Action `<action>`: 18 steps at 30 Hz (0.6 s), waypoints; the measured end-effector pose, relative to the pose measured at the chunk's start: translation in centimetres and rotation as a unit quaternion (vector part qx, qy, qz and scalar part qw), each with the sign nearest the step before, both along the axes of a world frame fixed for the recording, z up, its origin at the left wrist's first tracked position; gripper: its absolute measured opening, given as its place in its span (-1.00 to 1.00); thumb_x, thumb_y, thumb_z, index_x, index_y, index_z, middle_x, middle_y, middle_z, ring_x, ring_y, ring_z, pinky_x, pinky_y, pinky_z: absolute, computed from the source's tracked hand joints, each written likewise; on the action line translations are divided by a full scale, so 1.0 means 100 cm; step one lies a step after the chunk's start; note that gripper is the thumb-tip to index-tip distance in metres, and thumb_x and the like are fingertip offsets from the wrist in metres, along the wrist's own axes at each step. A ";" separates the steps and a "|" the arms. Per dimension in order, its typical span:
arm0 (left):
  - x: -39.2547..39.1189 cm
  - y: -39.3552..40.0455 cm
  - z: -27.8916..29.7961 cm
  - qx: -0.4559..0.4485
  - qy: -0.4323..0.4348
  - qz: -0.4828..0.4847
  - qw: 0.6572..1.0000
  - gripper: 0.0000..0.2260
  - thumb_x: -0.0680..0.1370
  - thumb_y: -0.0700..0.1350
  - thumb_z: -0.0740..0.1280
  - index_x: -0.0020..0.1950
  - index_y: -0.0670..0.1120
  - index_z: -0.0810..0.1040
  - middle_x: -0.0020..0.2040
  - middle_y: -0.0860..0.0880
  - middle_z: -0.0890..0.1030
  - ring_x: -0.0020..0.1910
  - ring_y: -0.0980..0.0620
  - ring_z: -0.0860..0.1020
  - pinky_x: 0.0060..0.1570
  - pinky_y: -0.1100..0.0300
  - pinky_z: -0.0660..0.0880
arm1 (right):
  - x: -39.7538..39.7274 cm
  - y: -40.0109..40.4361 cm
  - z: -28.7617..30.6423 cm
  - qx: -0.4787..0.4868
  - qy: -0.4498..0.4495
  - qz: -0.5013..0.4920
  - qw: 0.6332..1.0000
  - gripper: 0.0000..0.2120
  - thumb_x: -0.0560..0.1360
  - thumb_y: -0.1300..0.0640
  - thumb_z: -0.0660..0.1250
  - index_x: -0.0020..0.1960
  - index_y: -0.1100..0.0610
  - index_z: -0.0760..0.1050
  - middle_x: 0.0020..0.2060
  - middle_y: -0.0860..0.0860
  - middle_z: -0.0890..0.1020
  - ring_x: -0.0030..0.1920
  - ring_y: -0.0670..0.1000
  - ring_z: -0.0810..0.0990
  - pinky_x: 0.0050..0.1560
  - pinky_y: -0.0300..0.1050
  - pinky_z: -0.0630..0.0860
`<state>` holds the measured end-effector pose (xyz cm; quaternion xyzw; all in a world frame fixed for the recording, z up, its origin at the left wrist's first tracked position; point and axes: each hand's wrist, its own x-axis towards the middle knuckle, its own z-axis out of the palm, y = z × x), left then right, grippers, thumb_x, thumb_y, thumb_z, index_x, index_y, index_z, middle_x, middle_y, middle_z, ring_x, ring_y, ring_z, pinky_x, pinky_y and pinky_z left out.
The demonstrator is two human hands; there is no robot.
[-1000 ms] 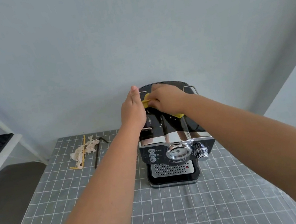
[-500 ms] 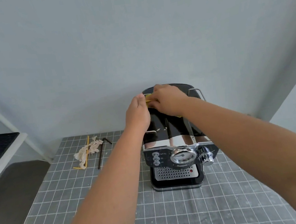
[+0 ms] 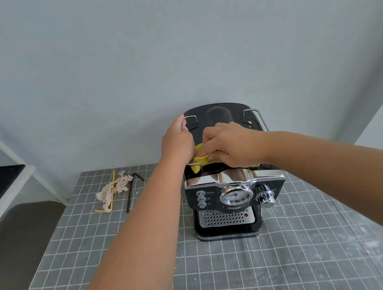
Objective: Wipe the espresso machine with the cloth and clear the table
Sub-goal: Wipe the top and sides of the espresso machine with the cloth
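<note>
Wiping step. Right hand grips yellow cloth on espresso machine top; left hand, fingers curled, steadies its side. Next, likely: front panel, then litter at table far-left corner.

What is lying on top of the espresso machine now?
On the espresso machine top lies a yellow cloth, pressed by the right hand. The left hand rests on its left edge. The hands cover most of the cloth.
</note>
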<state>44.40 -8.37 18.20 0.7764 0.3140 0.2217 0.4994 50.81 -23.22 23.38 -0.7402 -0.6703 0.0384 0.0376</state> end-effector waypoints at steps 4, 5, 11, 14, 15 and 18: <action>-0.003 -0.002 0.001 0.032 0.019 -0.001 0.999 -0.57 0.66 -0.17 0.01 0.54 0.00 0.22 0.49 0.01 0.35 0.46 0.02 0.31 0.34 0.21 0.23 | -0.002 -0.009 0.008 0.002 -0.018 0.017 1.000 -0.77 0.59 0.09 0.23 0.19 0.01 0.57 0.00 0.04 0.48 -0.07 0.00 0.33 0.00 0.00 0.38; -0.003 -0.002 0.002 0.040 0.024 -0.002 0.999 -0.57 0.66 -0.17 0.00 0.54 0.00 0.22 0.49 0.01 0.34 0.47 0.02 0.31 0.34 0.21 0.23 | -0.002 -0.012 0.010 0.003 -0.024 0.019 1.000 -0.77 0.59 0.09 0.24 0.19 0.02 0.58 -0.02 0.04 0.48 -0.08 0.02 0.36 -0.03 -0.01 0.38; -0.005 -0.001 0.004 0.048 0.035 -0.001 0.998 -0.57 0.65 -0.17 0.01 0.54 -0.01 0.23 0.49 0.01 0.35 0.47 0.01 0.30 0.33 0.20 0.23 | -0.005 -0.038 0.010 0.020 -0.001 0.001 1.000 -0.72 0.58 0.15 0.26 0.24 -0.03 0.57 -0.04 0.03 0.49 -0.05 0.05 0.47 0.02 0.02 0.46; -0.006 0.000 0.004 0.046 0.030 -0.005 0.998 -0.60 0.65 -0.18 0.01 0.48 -0.02 0.32 0.44 0.03 0.40 0.43 0.01 0.34 0.29 0.21 0.25 | -0.015 -0.047 0.003 0.032 0.056 0.014 0.998 -0.72 0.55 0.24 0.28 0.21 0.05 0.60 -0.06 0.05 0.49 -0.10 -0.03 0.44 -0.01 -0.26 0.32; -0.006 0.000 0.004 0.045 0.028 -0.007 0.999 -0.63 0.64 -0.19 0.01 0.40 -0.02 0.39 0.39 0.04 0.45 0.37 0.00 0.38 0.23 0.24 0.24 | -0.016 -0.049 0.003 0.026 0.084 0.018 0.996 -0.72 0.55 0.25 0.29 0.20 0.04 0.61 -0.07 0.02 0.48 -0.14 -0.10 0.42 -0.04 -0.35 0.27; -0.007 -0.001 0.005 0.046 0.028 -0.009 0.998 -0.67 0.63 -0.21 0.00 0.29 -0.03 0.44 0.30 0.04 0.49 0.30 -0.02 0.41 0.17 0.24 0.24 | -0.006 -0.053 0.015 0.020 0.210 -0.038 0.977 -0.75 0.57 0.20 0.28 0.10 -0.12 0.57 -0.10 -0.12 0.48 -0.14 -0.27 0.49 -0.06 -0.43 0.32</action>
